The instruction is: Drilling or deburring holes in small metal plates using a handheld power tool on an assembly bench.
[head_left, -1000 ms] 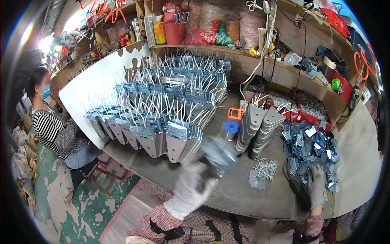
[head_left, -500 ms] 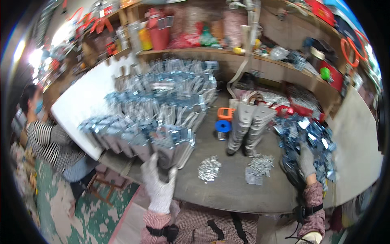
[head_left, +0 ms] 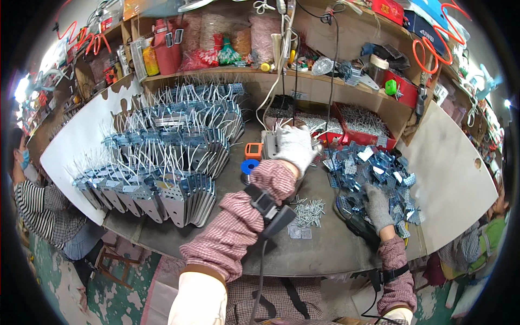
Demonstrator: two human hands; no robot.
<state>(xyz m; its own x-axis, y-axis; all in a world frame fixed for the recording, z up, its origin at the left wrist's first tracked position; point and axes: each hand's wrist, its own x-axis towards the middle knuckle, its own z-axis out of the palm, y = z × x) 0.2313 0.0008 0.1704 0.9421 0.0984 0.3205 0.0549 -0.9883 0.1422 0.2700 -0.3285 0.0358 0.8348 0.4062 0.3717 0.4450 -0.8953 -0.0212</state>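
My left hand [head_left: 295, 147], in a white glove, reaches far across the table onto the upright stacked grey metal plates [head_left: 268, 145]. Its fingers bend over their tops, and the fingertips are hidden. At the right, my right hand [head_left: 378, 207] wears a grey glove and rests at the near side of a heap of small bluish metal brackets [head_left: 355, 172]. Its fingertips go in among them, so a grip cannot be made out. Beside that hand lies a black elongated tool [head_left: 360, 228]. Loose screws [head_left: 310, 213] and small flat clear-looking pieces [head_left: 299, 232] lie between my arms.
Rows of grey plates with blue brackets and thin white strands [head_left: 176, 197] fill the left. An orange device [head_left: 253, 150] and blue spool [head_left: 249, 166] stand mid-table. Red bins [head_left: 363, 122] hold screws. A dark cable [head_left: 331, 81] hangs down. A person [head_left: 46, 206] sits at left.
My left hand has moved from the near edge by the plate rows, forward and right to the stacked plates. My right hand stays at the bracket heap. The view has shifted.
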